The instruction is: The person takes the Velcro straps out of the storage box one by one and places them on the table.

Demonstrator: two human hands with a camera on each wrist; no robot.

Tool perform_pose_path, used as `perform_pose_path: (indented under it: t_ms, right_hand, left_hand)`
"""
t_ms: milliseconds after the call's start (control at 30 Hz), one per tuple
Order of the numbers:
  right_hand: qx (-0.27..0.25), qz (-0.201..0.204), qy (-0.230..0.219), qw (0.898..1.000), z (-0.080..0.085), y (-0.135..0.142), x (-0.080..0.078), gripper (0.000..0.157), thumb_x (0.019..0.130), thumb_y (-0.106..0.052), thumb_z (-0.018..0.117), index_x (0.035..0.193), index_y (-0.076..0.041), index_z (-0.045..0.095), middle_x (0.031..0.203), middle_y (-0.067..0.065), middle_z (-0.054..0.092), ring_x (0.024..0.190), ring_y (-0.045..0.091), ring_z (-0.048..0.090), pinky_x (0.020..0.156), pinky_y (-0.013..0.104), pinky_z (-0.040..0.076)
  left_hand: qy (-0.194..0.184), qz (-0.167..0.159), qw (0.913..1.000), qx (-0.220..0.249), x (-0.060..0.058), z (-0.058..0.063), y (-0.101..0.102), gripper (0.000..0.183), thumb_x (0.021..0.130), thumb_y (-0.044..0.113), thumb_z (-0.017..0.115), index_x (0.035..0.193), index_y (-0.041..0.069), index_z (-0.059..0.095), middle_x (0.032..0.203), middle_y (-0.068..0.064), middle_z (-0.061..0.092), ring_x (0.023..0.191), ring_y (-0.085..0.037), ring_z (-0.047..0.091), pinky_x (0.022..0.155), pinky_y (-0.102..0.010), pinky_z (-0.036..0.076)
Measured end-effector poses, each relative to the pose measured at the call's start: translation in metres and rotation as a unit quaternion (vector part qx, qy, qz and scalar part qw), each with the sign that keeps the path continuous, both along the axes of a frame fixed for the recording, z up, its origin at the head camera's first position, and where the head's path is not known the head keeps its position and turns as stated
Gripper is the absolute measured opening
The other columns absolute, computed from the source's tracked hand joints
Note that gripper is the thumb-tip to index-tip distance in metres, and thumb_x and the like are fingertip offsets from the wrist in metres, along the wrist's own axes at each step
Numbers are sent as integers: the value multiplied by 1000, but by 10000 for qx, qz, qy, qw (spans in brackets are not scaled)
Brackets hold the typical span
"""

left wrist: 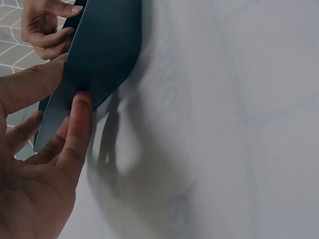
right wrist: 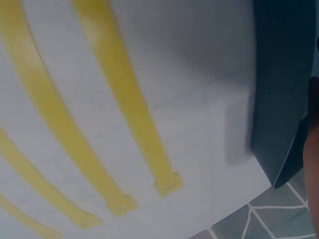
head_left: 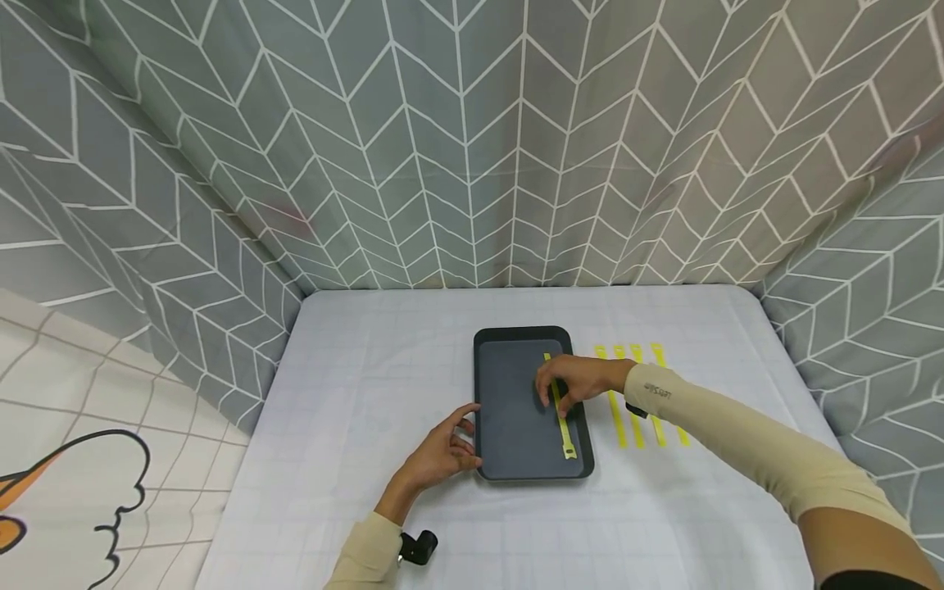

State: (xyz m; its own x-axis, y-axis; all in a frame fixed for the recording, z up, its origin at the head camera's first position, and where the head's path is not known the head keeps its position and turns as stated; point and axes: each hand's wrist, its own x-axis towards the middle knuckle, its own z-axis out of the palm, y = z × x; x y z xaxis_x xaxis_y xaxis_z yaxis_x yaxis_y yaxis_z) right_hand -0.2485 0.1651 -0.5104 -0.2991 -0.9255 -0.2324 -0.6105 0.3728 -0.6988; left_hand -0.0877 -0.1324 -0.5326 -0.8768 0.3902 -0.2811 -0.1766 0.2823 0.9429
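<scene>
A dark grey tray (head_left: 512, 410) lies on the table, and a yellow cable tie strap (head_left: 566, 442) with a slotted end lies lengthwise inside it. My right hand (head_left: 583, 377) is over the strap, thumb and forefinger apart on either side of it, the thumb close to or touching it. At the tray's left edge my left hand (head_left: 438, 451) touches the outside with spread, slightly bent fingers; a fingertip presses the outer wall in the left wrist view (left wrist: 75, 134). More yellow straps (right wrist: 129, 104) lie side by side right of the tray, partly hidden by the right forearm.
A white cloth (head_left: 354, 369) covers the table. Grey patterned curtains (head_left: 487, 164) stand behind it and along both sides. Tiled floor (head_left: 184, 459) and a printed cartoon shape (head_left: 66, 508) appear at the lower left.
</scene>
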Motion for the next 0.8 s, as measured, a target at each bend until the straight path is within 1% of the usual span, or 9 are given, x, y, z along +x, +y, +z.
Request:
perform_pose_path:
  t_ms: [233, 367, 500, 667, 800]
  right_hand:
    - [47, 226, 7, 9997, -3, -4, -3, 23, 73, -13, 89, 92, -15, 76, 103, -5, 67, 104, 9, 58, 98, 36, 48]
    - [79, 313, 150, 9994, -5, -5, -5, 24, 70, -11, 90, 89, -15, 76, 99, -7, 66, 98, 7, 58, 93, 33, 50]
    - [266, 308, 276, 9988, -6, -5, -5, 22, 69, -10, 91, 85, -15, 77, 96, -9, 65, 94, 6, 56, 89, 29, 50]
    - [528, 341, 465, 9969, -7, -5, -3, 21, 70, -9, 90, 82, -19, 76, 96, -13, 62, 96, 6, 55, 92, 30, 49]
    - [626, 492, 645, 9947, -7, -5, -4, 22, 70, -9, 90, 83, -20, 76, 97, -14, 61, 99, 6, 54, 97, 32, 47]
  left_hand:
    - [-60, 43, 10000, -20, 0, 1, 0, 88, 81, -11, 75, 155, 10, 33, 123, -20, 48, 89, -20, 60, 72, -23, 52]
    - [-81, 69, 9999, -26, 0, 2, 1, 88, 80, -11, 76, 155, 10, 33, 124, -20, 48, 89, -19, 59, 71, -22, 52]
    - [-73, 63, 9999, -28, 0, 3, 2, 89, 80, -11, 76, 155, 11, 33, 125, -21, 48, 89, -20, 59, 71, -22, 52]
    - [-92, 52, 9999, 19, 0, 3, 2, 89, 81, -10, 76, 155, 11, 33, 125, -21, 48, 90, -20, 59, 72, -22, 52]
    - [-76, 56, 10000, 4, 0, 2, 1, 89, 81, -10, 76, 155, 10, 33, 125, -21, 48, 89, -20, 59, 71, -22, 52]
